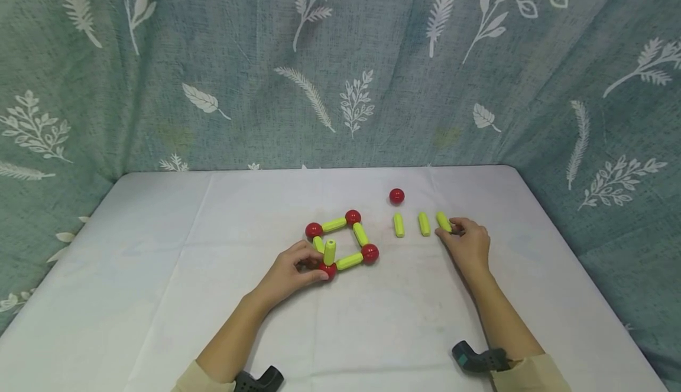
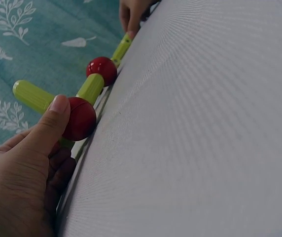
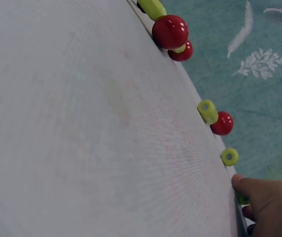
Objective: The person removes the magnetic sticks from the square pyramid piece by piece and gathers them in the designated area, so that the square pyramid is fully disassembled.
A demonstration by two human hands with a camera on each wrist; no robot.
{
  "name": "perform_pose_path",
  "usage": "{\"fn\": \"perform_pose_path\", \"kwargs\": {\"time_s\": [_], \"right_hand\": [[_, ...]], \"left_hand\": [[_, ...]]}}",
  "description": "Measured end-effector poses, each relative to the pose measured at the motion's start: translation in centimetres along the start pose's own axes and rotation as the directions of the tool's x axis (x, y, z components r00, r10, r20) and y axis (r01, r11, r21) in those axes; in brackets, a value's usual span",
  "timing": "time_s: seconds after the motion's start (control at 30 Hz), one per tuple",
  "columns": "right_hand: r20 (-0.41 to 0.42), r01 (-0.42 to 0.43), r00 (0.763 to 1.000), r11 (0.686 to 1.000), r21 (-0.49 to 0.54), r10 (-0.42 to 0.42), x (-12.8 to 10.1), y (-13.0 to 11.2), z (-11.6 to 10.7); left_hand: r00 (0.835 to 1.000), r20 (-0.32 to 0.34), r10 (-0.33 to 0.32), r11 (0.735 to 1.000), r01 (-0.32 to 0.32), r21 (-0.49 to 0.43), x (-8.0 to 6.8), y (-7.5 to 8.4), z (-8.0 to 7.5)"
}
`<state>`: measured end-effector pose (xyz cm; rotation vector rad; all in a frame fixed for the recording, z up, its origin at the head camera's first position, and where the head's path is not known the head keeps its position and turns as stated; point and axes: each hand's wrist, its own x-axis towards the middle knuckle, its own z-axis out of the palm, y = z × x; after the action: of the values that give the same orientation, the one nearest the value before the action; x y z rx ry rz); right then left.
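Left hand gripping red corner ball of square frame with upright rod, right hand pinching rightmost loose rod, white desk.

Head view: the left hand covers the near-left side of the square frame, hiding part of its corner ball. The right hand hides the near end of the rightmost loose rod; whether its fingers close round the rod cannot be told. Both forearms are cut off by the lower edge. Right wrist view: the held rod is almost wholly hidden behind the fingers.
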<state>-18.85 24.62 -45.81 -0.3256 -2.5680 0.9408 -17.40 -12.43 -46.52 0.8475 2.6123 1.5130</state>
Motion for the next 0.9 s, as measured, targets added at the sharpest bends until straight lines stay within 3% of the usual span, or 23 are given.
{"fn": "perform_pose_path", "kwargs": {"time_s": [0.37, 0.53, 0.73, 0.9], "right_hand": [[0.190, 0.001, 0.982, 1.000, 0.028, -0.006, 0.7, 0.6, -1.1], [0.178, -0.003, 0.984, 1.000, 0.016, 0.000, 0.6, 0.5, -1.3], [0.115, 0.048, 0.992, 0.998, 0.045, -0.053, -0.1, -1.2, -1.3], [0.173, 0.166, 0.967, 0.976, 0.140, -0.189, -1.0, -3.0, -0.8]], "left_hand": [[1.000, 0.000, 0.005, 1.000, -0.005, 0.010, 0.0, 0.1, 0.0], [1.000, -0.002, 0.010, 1.000, -0.010, 0.007, 0.0, 0.2, 0.1], [0.991, 0.016, 0.131, 0.986, -0.132, 0.104, -0.2, 0.2, 0.4], [0.977, -0.025, 0.212, 0.969, -0.207, 0.132, -0.3, -0.3, 0.2]]}}
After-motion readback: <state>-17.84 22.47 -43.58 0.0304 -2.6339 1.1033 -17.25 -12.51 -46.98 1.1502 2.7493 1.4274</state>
